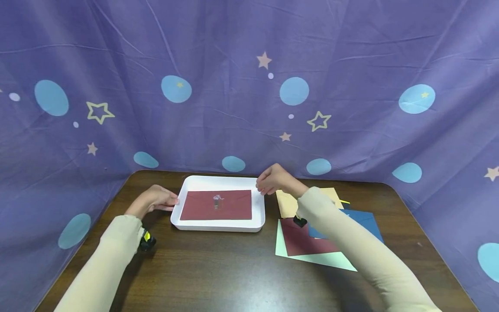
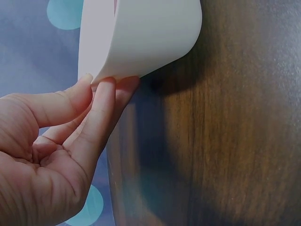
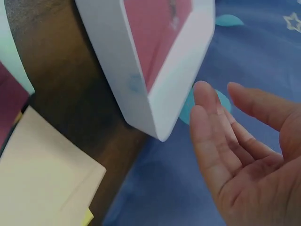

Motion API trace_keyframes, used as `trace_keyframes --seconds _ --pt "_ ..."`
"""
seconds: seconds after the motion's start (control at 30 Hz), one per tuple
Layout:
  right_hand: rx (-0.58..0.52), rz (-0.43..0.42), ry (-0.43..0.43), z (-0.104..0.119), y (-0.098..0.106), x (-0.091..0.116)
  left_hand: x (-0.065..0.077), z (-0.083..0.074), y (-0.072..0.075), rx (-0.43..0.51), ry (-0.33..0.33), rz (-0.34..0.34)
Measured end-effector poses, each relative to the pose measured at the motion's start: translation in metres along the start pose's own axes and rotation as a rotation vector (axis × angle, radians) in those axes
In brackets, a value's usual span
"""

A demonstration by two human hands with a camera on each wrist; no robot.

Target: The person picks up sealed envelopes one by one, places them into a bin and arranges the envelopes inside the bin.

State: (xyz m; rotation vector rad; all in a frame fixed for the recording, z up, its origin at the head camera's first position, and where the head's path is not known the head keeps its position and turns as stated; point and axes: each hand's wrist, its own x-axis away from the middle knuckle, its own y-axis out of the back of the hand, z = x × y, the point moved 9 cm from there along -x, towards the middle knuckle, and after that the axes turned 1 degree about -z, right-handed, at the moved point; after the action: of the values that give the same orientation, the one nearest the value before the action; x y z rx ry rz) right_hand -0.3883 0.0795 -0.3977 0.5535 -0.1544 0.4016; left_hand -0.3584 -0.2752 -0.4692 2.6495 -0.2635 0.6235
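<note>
A white tray point(image 1: 218, 225) stands at the back of the table with a dark red envelope point(image 1: 238, 207) lying flat in it. My left hand point(image 1: 157, 198) pinches the tray's left rim; in the left wrist view its thumb is on top and its fingers point(image 2: 102, 101) reach under the edge. Over by the tray's right rear corner is my right hand point(image 1: 276, 180). Its fingers point(image 3: 204, 136) are loosely bent and hold nothing, and the right wrist view shows a gap between them and the tray point(image 3: 113, 70).
Right of the tray lie overlapping envelopes: cream point(image 1: 286, 206), blue point(image 1: 362, 221), dark red point(image 1: 304, 242) and pale green point(image 1: 327, 259). My right sleeve point(image 1: 351, 238) hides part of them. A purple patterned cloth point(image 1: 234, 86) hangs behind the brown table point(image 1: 218, 268).
</note>
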Motion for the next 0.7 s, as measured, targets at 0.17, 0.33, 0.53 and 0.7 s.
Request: trace_keyframes --seconds 0.17,0.33,0.53,0.7 --pt "-0.044 0.017 0.012 -0.001 0.022 0.011 0.001 -0.001 -0.001 0.0 0.0 0.002" --pt "-0.003 0.039 0.038 -0.008 0.042 0.028 0.001 0.0 0.0 -0.011 0.0 -0.003" --pt "0.089 0.049 0.063 -0.02 0.064 0.047 0.002 0.0 0.0 -0.016 -0.009 -0.002" --pt "0.173 0.06 0.075 -0.031 0.079 0.062 0.003 0.0 0.0 -0.011 -0.015 -0.002"
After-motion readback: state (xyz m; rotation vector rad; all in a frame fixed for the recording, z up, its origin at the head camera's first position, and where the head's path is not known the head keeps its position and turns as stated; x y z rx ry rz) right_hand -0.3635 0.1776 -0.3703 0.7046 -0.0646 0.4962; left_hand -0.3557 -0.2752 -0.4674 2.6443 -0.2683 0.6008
